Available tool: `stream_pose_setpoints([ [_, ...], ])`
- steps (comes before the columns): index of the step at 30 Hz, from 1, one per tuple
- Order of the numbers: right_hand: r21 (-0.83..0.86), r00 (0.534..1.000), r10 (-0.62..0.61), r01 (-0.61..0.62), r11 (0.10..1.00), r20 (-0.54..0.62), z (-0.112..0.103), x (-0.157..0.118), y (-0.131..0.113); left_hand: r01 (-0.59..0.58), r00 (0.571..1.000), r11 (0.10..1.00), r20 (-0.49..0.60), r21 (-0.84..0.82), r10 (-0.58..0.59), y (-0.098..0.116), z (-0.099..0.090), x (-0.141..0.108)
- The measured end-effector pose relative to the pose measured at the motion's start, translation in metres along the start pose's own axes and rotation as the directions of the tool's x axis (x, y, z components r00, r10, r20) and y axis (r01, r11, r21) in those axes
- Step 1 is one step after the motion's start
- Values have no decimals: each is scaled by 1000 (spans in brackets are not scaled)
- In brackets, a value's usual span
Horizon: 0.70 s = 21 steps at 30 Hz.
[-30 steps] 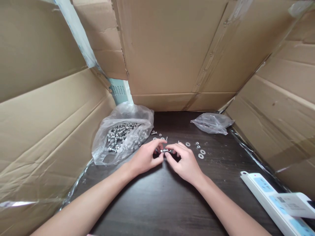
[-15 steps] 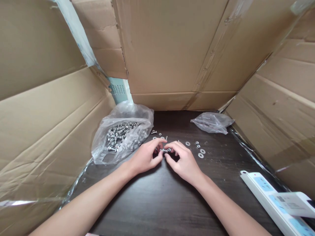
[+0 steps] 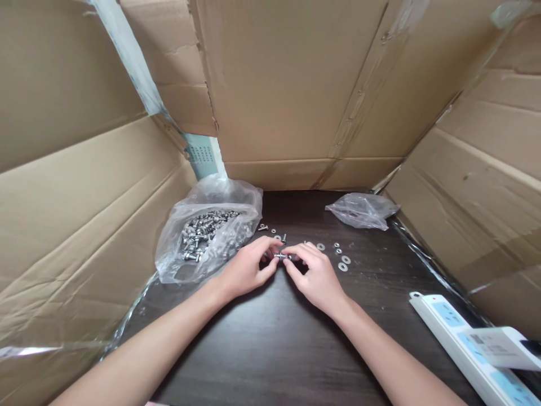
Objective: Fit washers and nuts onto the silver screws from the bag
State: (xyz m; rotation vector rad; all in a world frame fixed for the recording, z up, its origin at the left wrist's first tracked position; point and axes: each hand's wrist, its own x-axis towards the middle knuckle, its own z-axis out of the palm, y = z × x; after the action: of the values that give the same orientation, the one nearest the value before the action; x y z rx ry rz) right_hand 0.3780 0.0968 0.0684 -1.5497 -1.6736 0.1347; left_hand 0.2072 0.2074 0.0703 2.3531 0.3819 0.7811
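Note:
A small steel bolt (image 3: pixel 280 256) lies level between my two hands, with a washer-like disc around its middle. The thumb and index finger of my left hand (image 3: pixel 255 265) pinch its left end. My right hand (image 3: pixel 313 275) has thumb and index finger closed at the other end, where a small nut (image 3: pixel 289 257) shows, partly hidden by the fingers. Just beyond the fingertips are a flat washer (image 3: pixel 277 238) and an upright bolt (image 3: pixel 284 238). Farther back lie another bolt (image 3: pixel 262 228) and a small nut-like ring (image 3: pixel 273 230).
A clear plastic bag (image 3: pixel 169 262) full of bolts stands left. Right of my hands lie several flat washers (image 3: pixel 342 267) and small nuts (image 3: pixel 338 251). A second plastic bag (image 3: pixel 363 210) is at the back right, a power strip (image 3: pixel 448 316) at front right. Cardboard walls (image 3: pixel 296 84) surround the dark table (image 3: pixel 249 349).
The right thumb and index finger have closed in on the bolt's right end, covering more of the nut. The view has shifted slightly; the loose parts lie as before.

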Motion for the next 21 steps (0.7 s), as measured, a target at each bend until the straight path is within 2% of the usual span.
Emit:
stream_pose_setpoints([
  [12, 26, 1000, 8, -8, 1000, 14, 0, 0, -3, -30, 1000, 1000, -3, -9, 30, 3, -2, 0],
  [21, 111, 997, 25, -17, 994, -72, -4, 3, -7, 15, 999, 999, -35, -43, -17, 2, -1, 1],
])
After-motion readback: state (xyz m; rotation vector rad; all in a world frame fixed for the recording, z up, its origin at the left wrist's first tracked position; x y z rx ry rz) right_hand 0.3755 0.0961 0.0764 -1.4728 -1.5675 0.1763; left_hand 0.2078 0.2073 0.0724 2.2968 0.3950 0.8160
